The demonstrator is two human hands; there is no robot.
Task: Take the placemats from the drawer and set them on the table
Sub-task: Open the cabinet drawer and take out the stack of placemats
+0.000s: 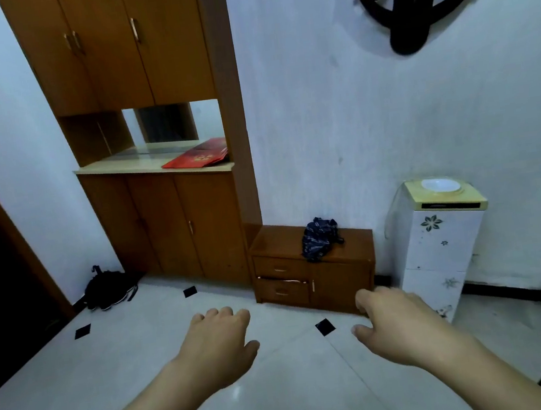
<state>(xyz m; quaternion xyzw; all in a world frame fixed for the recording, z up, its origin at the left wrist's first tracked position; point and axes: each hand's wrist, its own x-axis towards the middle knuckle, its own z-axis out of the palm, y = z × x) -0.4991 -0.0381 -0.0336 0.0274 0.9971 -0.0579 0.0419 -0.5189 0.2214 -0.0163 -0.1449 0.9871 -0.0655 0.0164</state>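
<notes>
A low wooden cabinet (340, 284) stands against the white wall, with two drawers on its left side. The lower drawer (283, 289) is pulled out a crack; the upper drawer (278, 267) is closed. No placemats are visible. My left hand (216, 342) hovers over the floor in front of the cabinet, fingers loosely curled, holding nothing. My right hand (394, 320) reaches forward near the cabinet's lower right corner, fingers curled downward and apart, empty.
A dark blue cloth bundle (319, 238) lies on the low cabinet. A tall wooden cupboard (161, 218) with red folders (200, 155) stands to the left. A white water dispenser (438, 249) is right of the cabinet. A black bag (109, 287) sits in the left corner.
</notes>
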